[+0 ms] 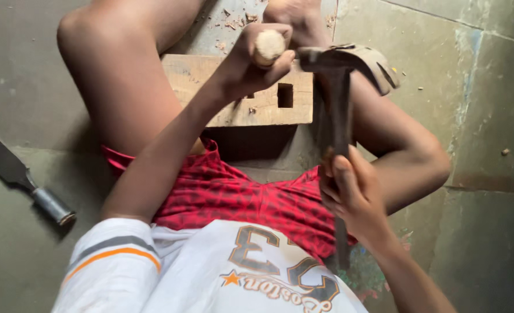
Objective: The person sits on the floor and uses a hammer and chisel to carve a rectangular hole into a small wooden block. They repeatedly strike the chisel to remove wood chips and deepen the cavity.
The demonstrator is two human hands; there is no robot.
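Left hand [251, 64] clenched around wooden chisel handle [268, 46] over mortised wood block [257, 104]. Right hand [352, 194] fully closed, gripping claw hammer [341, 87] shaft. Spare chisel [22, 177] lies on floor [483, 116].

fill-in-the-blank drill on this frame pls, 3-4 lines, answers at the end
1. The right hand grips the handle of a claw ____.
2. The left hand is wrapped round a chisel handle held over a block made of ____.
3. The hole cut in the block is ____ in shape.
4. A spare wide chisel lies on the ____, off to the person's left.

Answers: hammer; wood; square; floor
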